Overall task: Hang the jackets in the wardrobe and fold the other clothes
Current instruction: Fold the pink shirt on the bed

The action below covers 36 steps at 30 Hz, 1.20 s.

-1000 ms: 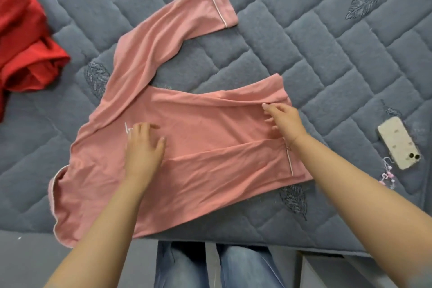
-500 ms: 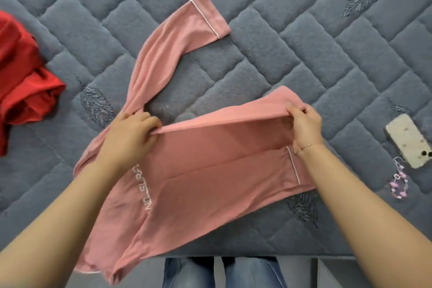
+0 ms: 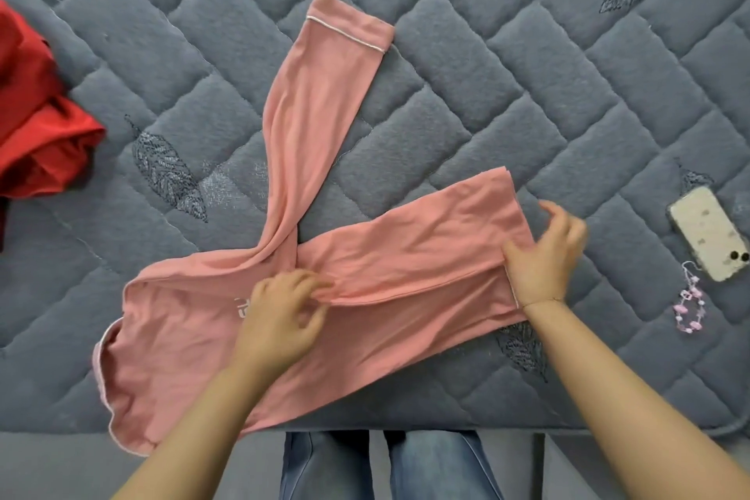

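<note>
fold pink top (image 3: 406, 256) | my left hand (image 3: 280, 321) pinches fold edge, right hand (image 3: 544, 256) spread | 1 sleeve (image 3: 320, 106) points away (left nearer)

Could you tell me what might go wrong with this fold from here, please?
The sleeve lies stretched away from the pink top, so it may end up bunched inside the fold. The left hand gathers cloth into creases. The top's near edge overhangs the bed and could slide off.
</note>
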Available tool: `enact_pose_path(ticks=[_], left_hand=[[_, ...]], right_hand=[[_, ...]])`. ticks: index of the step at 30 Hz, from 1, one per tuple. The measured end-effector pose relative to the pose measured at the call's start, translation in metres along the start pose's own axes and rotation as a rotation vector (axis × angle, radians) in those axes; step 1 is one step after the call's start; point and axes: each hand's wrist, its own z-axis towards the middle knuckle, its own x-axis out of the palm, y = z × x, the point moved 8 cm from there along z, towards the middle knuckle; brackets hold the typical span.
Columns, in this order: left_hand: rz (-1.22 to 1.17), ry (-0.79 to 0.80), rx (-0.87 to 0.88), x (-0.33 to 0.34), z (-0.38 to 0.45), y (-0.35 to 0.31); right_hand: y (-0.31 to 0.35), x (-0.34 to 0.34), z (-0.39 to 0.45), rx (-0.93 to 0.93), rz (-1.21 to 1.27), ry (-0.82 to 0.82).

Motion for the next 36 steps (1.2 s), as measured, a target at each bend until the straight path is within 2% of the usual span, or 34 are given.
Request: enact_pose_path(ticks=[2,3,4,6,8,10,11,13,15,18,20,22,24,27,29,33,36], left_hand=[[-0.270,-0.221,-0.072,-0.033,0.006,0.011],[-0.348,-0.317,-0.119,-0.048,0.010,0.021],[-0.366,-0.394,-0.182,-0.060,0.016,0.035],[-0.282,-0.413,-0.318,-0.076,0.033,0.068],[-0.282,-0.177,-0.408,-0.066,0.052,0.092],[-0.292,0.082,-0.407,-0.043,0.060,0.099],[-0.241,0.129,-0.380,-0.035,0.062,0.099],[-0.180,0.077,-0.329,-0.030,0.063,0.100],[-0.182,0.012,-0.317,-0.033,0.061,0.102],[-0.037,0.069,-0.315,-0.030,0.047,0.107],[0.082,0.070,-0.277,-0.031,0.030,0.100],[0.086,-0.017,-0.218,-0.040,0.011,0.091],[0.003,-0.117,-0.151,-0.048,-0.011,0.083],[-0.104,-0.193,-0.053,-0.058,-0.040,0.073],[-0.091,-0.199,0.001,-0.059,-0.058,0.074],[-0.005,-0.087,0.022,-0.039,-0.091,0.090],[0.101,-0.060,0.008,-0.023,-0.108,0.107]], right_hand=[[0.053,0.008,-0.003,-0.408,-0.208,0.022],[0.073,0.020,-0.005,-0.513,-0.188,0.105],[0.088,0.034,-0.004,-0.542,-0.112,0.214],[0.113,0.066,0.004,-0.404,0.101,0.447],[0.131,0.097,0.014,-0.157,0.259,0.606],[0.154,0.129,0.025,-0.004,0.397,0.695],[0.169,0.144,0.029,0.020,0.442,0.746],[0.198,0.169,0.035,0.062,0.511,0.833],[0.217,0.186,0.040,0.138,0.613,0.842],[0.233,0.195,0.043,0.308,0.860,0.810],[0.243,0.195,0.036,0.359,0.975,0.909],[0.251,0.181,0.030,0.362,1.096,0.962],[0.252,0.153,0.022,0.332,1.245,0.938],[0.224,0.110,-0.001,0.430,1.410,0.891],[0.198,0.083,-0.025,0.493,1.488,0.867],[0.136,0.047,-0.080,0.659,1.552,0.653],[0.101,0.038,-0.130,0.716,1.563,0.598]])
